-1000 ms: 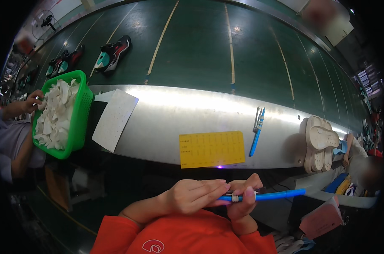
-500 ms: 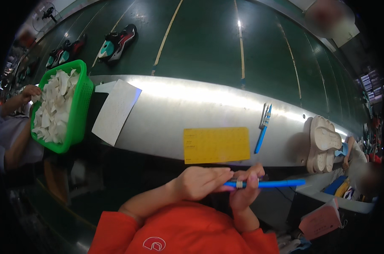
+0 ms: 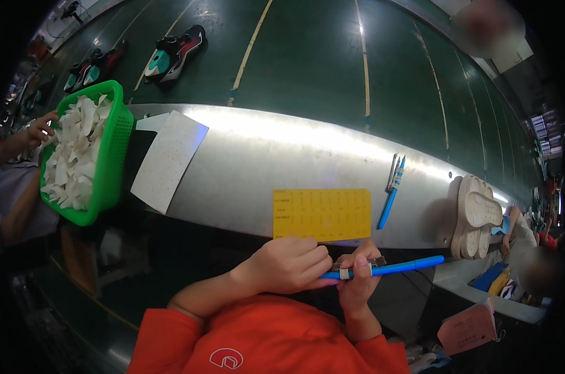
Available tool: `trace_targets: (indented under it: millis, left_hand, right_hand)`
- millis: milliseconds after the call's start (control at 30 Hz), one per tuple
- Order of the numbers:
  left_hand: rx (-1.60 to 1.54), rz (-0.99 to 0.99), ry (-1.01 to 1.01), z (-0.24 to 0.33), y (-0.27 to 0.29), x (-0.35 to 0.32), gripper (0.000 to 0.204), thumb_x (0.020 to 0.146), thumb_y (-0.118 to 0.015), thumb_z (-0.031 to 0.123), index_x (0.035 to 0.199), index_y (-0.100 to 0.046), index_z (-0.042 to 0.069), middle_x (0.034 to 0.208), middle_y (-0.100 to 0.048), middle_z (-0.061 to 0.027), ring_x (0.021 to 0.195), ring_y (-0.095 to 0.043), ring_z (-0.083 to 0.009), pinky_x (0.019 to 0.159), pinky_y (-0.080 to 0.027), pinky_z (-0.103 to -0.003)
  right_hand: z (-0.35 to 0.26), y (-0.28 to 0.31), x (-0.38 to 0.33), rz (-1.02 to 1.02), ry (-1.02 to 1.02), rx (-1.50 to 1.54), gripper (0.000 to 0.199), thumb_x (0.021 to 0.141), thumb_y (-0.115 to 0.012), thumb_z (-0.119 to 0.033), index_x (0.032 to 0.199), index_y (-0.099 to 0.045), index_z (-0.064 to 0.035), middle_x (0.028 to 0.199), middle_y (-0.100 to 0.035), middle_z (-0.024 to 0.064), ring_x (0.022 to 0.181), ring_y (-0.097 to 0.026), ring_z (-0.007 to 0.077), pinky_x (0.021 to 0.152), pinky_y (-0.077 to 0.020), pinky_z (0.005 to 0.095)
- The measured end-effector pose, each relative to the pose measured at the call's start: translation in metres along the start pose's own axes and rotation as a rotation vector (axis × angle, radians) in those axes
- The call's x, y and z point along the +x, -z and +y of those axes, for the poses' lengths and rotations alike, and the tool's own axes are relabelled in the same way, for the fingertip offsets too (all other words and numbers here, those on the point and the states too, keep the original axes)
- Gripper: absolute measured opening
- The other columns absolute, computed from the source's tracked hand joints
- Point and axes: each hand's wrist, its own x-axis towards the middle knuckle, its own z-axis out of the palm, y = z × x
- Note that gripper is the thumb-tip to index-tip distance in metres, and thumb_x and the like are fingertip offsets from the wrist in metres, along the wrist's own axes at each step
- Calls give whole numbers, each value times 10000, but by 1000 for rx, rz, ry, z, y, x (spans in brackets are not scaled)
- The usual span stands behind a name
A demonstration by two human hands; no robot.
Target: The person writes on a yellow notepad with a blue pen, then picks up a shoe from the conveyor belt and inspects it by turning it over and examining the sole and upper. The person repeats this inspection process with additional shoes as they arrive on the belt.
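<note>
Both the left hand (image 3: 287,265) and the right hand (image 3: 357,277) curl their fingers around a blue pen (image 3: 391,268), held level at six o'clock of the yellow card (image 3: 322,214). That card lies on the steel bench (image 3: 251,162); another blue pen (image 3: 391,190) lies at its three o'clock and a green basket (image 3: 111,159) well off at nine o'clock.

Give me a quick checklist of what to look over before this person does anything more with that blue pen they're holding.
1. Grip on the blue pen: left hand and right hand both closed on its near end. Ok.
2. Pen tip or cap state: hidden under the fingers. Cannot tell.
3. Yellow card: flat on the metal ledge, just beyond the hands, uncovered. Ok.
4. Spare blue pen: on the ledge right of the card, apart from it. Ok.
5. Pale shoe soles: stacked at the ledge's right end, clear of the hands. Ok.
6. Another person's hand: at the green basket far left, well away. Ok.
</note>
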Motion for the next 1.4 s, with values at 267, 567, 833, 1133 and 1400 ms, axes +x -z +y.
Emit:
trace_targets:
  millis: [267,567,833,1133,1400]
  left_hand:
    - [-144,128,14,-1,-12,-4,237,783,-654,259,709,-518,80,648,-477,-18,597,-513,-144,531,-428,-247]
    - [-160,84,84,-2,-17,-7,280,743,-688,307,772,-575,52,690,-536,-51,618,-555,-175,525,-447,-256]
    - [-132,182,479,-38,0,-31,546,637,-742,506,955,-596,87,831,-600,-47,755,-596,-235,629,-486,-318]
    - [6,-64,529,-90,3,-31,557,634,-738,484,993,-568,94,966,-520,-54,998,-486,-228,917,-346,-396]
    - [-113,-118,549,-105,1,-34,542,627,-748,458,1009,-579,114,975,-501,-40,971,-479,-229,878,-352,-403]
  right_hand:
    - [-2,-7,-1,25,47,10,284,909,-470,-267,736,-411,-49,569,-418,18,414,-334,49,382,-281,208]
    - [3,-6,4,56,37,8,282,902,-484,-270,741,-410,-50,566,-436,18,407,-327,45,384,-281,202]
    - [15,3,26,51,1,-61,216,890,-513,-207,775,-436,-41,585,-484,33,422,-428,55,407,-334,184]
    - [53,10,81,-151,-15,-435,142,834,-592,-87,769,-483,-24,599,-511,29,474,-495,89,483,-387,211]
    - [69,4,87,-296,20,-566,194,881,-545,-159,803,-419,-33,634,-565,100,559,-595,164,596,-520,307]
